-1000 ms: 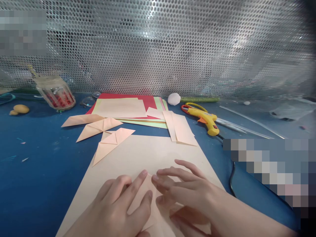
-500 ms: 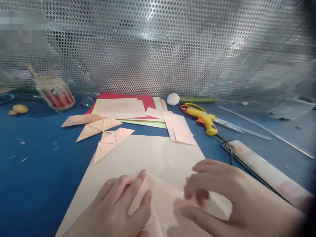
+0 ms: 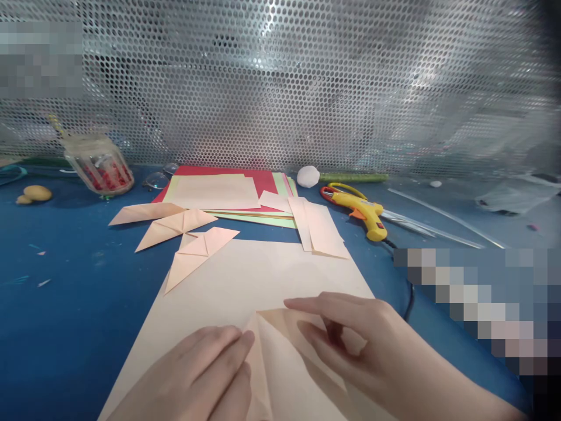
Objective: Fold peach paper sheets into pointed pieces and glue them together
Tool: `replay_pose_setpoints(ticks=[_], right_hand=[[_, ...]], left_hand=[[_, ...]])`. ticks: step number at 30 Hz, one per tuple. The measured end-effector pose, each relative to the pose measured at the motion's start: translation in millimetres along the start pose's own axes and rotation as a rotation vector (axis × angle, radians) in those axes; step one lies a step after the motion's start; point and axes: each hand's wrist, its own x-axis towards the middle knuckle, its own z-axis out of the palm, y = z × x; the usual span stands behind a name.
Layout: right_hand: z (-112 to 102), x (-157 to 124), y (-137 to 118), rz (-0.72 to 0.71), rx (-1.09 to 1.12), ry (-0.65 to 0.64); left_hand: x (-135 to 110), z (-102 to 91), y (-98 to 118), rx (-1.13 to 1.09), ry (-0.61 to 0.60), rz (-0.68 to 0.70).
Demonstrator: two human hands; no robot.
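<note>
Folded pale-peach paper lay close in front of you, its point facing away, on a large cream rectangular sheet spread over the blue tabletop. Your left hand rested along its left side, fingers pressed side by side, tips near the crease; could not tell whether they pinched paper. Your right hand was at the right side, fingers bent, a gap showing between them and the thumb, the flap beneath shaded; hold on its edge unclear. Beyond, to the left: three creased peach paper pieces, the nearest overlapping the cream sheet's edge. Farther back: a stack of red, green and cream paper sheets. Flat pale-peach paper strips overlapped the cream sheet's far right corner. A yellow plastic glue gun lay right of those; a clear jar holding red bits stood far left.
</note>
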Motion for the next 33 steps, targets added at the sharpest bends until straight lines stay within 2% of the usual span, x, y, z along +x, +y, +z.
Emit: replay_pose_setpoints(ticks=[2,4,7,11,15,20,23,26,31,33], right_hand=[[2,0,4,-0.063,0.0,-0.007],[3,-1,6,-0.142,-0.013,-0.022],[1,-1,3,-0.304,-0.127,-0.03],[-5,1,-2,-0.533,-0.281,0.03],[-10,3,-3,-0.665,-0.356,0.017],[-15,4,-6,-0.716,-0.434,0.022],[-14,5,-7,-0.704,-0.437,0.036],[-12,4,-6,-0.695,-0.434,0.032],[-14,4,-2,-0.687,-0.427,-0.059],[-16,5,-2,-0.688,-0.429,-0.084]], left_hand=[[4,1.0,1,-0.002,0.024,-0.044],[8,-0.4,2,0.021,-0.024,-0.05],[13,-6.9,1,0.057,-0.127,0.005],[16,-15.1,-6,0.03,-0.26,0.086],[18,-13.8,-8,-0.011,-0.257,0.07],[16,-12.2,-6,-0.014,-0.267,0.074],[19,-14.5,-8,-0.018,-0.289,0.1],[23,-12.6,-8,-0.019,-0.298,0.067],[22,-2.4,-4,-0.006,-0.202,0.053],[20,-2.7,-4,-0.009,-0.202,0.059]])
